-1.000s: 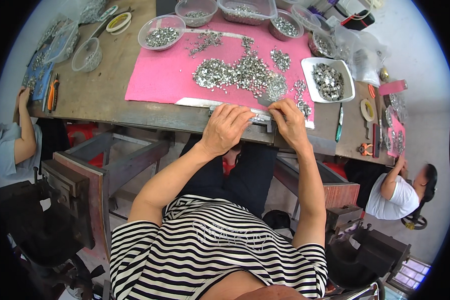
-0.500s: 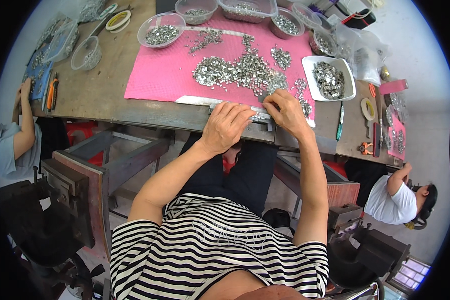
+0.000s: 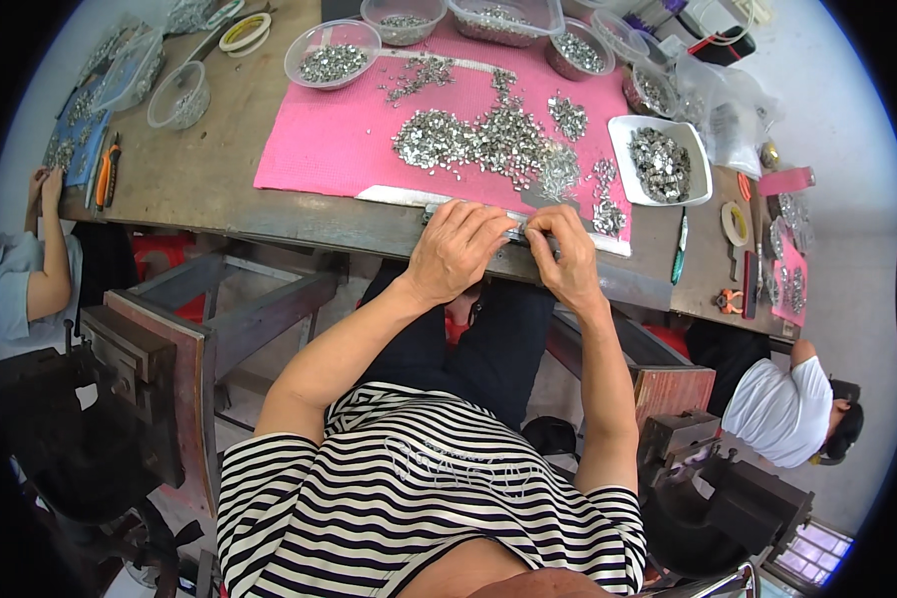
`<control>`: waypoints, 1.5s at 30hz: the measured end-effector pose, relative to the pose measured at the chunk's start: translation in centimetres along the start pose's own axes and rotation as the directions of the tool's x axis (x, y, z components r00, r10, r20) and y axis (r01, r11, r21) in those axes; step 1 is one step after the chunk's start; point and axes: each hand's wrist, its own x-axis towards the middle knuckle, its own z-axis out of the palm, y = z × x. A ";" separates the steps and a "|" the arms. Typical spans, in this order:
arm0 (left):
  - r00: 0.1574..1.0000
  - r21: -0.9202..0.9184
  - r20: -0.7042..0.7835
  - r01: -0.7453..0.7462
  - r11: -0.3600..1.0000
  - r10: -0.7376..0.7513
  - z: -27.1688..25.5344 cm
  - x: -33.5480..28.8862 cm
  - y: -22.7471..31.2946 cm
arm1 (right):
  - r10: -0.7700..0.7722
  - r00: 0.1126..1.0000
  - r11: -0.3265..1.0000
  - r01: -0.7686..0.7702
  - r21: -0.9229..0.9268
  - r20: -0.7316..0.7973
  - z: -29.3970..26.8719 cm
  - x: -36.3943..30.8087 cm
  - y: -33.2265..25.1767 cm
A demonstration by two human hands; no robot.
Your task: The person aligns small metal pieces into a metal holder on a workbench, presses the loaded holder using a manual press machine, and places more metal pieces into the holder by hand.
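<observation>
At the front edge of the table, a narrow metal bar (image 3: 515, 232) lies under my fingers. My left hand (image 3: 456, 249) is closed over its left part, fingers bent and pressed together. Close by on the right, my right hand (image 3: 565, 257) pinches thumb and forefinger at the bar's other end; whatever is in the pinch is too small to make out. Just beyond my hands, a pile of small shiny metal pieces (image 3: 503, 135) spreads over a pink mat (image 3: 319, 145). A clearer, glassy-looking heap (image 3: 558, 174) sits nearest my right hand.
A white tray (image 3: 619, 149) of metal pieces stands right of the mat. Clear plastic bowls (image 3: 291, 62) with more pieces line the back. A green-handled tool (image 3: 680, 249) and orange-handled pliers (image 3: 109, 179) lie on the table (image 3: 209, 164). Two people work at either side.
My right hand has come down and slightly nearer to me, its fingers now lower at the bar. My left hand stays almost in place. The view has shifted slightly.
</observation>
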 end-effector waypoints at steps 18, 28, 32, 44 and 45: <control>1.000 0.003 -0.019 -0.015 1.000 0.015 0.1 0.1 0.0 | -0.210 0.977 0.897 0.211 -0.388 0.046 0.2 -0.5 -0.7; 0.981 0.159 0.048 0.178 0.971 -0.187 -5.8 -1.3 -3.6 | 0.282 0.940 0.958 -0.267 -0.100 0.192 -2.8 -2.6 -1.5; 0.986 0.055 0.104 0.128 0.990 -0.133 -5.0 -0.8 -4.4 | 0.311 0.940 0.950 -0.308 -0.041 0.141 -3.4 -2.6 -1.1; 0.903 -0.710 0.373 0.132 0.692 0.212 5.1 7.3 10.4 | 0.403 0.776 0.838 -0.526 -0.145 -0.486 -13.2 -20.2 -11.5; 0.871 -0.750 0.391 0.114 0.651 0.298 6.8 7.9 13.3 | 0.441 0.709 0.781 -0.606 -0.153 -0.550 -14.3 -22.6 -13.0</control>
